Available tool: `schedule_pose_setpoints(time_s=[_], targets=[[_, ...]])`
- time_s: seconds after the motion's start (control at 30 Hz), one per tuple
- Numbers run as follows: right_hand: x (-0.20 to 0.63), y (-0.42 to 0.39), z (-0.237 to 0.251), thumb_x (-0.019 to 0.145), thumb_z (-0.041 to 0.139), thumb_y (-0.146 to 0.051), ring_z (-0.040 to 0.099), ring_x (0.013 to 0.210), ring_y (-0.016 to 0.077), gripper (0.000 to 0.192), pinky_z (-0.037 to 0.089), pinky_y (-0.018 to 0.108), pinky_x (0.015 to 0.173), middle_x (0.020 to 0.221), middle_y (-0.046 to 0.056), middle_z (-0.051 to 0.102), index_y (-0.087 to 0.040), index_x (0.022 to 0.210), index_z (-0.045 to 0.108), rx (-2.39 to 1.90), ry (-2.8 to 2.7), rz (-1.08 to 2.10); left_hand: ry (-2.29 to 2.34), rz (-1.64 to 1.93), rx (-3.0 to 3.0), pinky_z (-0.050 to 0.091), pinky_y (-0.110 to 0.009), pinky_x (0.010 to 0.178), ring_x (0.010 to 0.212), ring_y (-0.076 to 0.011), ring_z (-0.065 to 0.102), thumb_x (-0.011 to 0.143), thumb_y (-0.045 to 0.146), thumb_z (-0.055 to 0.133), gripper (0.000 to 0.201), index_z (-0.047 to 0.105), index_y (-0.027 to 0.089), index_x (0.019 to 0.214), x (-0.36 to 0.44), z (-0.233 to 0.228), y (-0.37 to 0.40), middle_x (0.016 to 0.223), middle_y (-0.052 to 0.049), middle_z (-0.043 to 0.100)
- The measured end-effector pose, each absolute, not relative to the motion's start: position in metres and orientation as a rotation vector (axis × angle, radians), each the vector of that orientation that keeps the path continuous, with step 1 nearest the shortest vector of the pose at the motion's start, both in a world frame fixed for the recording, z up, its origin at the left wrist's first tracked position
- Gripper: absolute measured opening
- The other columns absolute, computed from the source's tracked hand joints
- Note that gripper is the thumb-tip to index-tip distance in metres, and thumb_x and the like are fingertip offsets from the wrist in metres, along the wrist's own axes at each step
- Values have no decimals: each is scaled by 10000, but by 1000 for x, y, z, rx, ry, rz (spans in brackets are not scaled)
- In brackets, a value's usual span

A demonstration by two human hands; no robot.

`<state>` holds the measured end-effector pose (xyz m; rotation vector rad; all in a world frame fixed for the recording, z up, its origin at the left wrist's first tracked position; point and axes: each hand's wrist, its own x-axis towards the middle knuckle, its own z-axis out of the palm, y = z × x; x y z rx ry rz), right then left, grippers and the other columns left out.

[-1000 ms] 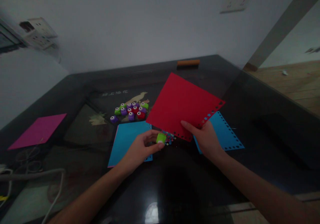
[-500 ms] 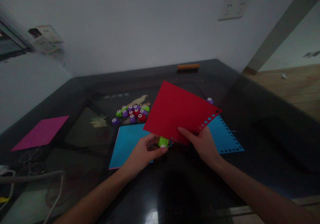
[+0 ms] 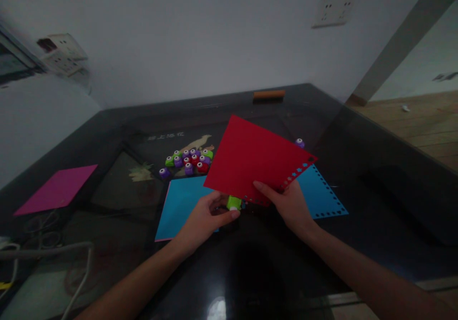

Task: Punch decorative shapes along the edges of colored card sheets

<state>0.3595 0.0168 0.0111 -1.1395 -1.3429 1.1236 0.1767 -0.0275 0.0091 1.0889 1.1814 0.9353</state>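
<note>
Between the thumb and fingers of my left hand (image 3: 202,217) is a green craft punch (image 3: 234,203), set at the near edge of a red paper sheet (image 3: 255,155). My right hand (image 3: 291,205) pinches that sheet, thumb on top and fingers underneath. Small shapes are cut along the sheet's right edge and part of its near edge. Under my left hand lies a blue sheet (image 3: 181,196) with a pink edge showing below it. Another blue sheet (image 3: 322,193), its border punched with holes, rests partly behind the red sheet and my right hand.
Several purple, red and green punches (image 3: 188,160) are grouped beyond the left blue sheet, and a single purple punch (image 3: 299,143) stands right of the red sheet. A magenta sheet (image 3: 59,189) lies at left. An orange-brown stick (image 3: 269,94) sits at the table's far edge.
The view has shifted very slightly. Both hands, the red sheet and the green punch hold almost the same position as before.
</note>
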Motion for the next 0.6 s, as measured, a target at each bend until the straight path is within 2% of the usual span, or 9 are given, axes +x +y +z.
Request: schedule_pose_setpoints(time_s=[0.2, 0.37, 0.47, 0.6], targets=[[359, 15, 8, 708, 713, -320, 658, 972, 274, 414, 537, 454, 862, 996, 50, 719, -244, 1107, 632, -1146, -1383, 1096, 1167, 956, 1061, 438, -398, 904, 1033, -269, 615, 668, 212, 734, 312, 662, 222, 971, 177, 7, -27, 1064, -61, 699], [356, 13, 7, 708, 713, -314, 652, 990, 262, 382, 516, 445, 897, 1037, 44, 708, -243, 1076, 640, -1119, -1398, 1078, 1144, 978, 1030, 426, -355, 917, 1060, -251, 596, 696, 238, 728, 306, 658, 216, 993, 177, 2, -27, 1095, -53, 684], [354, 12, 8, 715, 706, -312, 661, 966, 262, 351, 528, 450, 870, 1021, 50, 712, -239, 1052, 642, -1115, -1420, 1097, 1198, 989, 1011, 462, -323, 811, 938, -242, 623, 704, 274, 721, 280, 660, 197, 967, 178, 0, -28, 939, -53, 706], [354, 12, 8, 726, 695, -323, 667, 937, 280, 308, 544, 458, 822, 941, 57, 729, -233, 1017, 653, -1118, -1461, 1111, 1234, 995, 995, 437, -254, 624, 649, -158, 575, 711, 330, 717, 199, 655, 173, 816, 179, -2, -28, 710, -18, 655]])
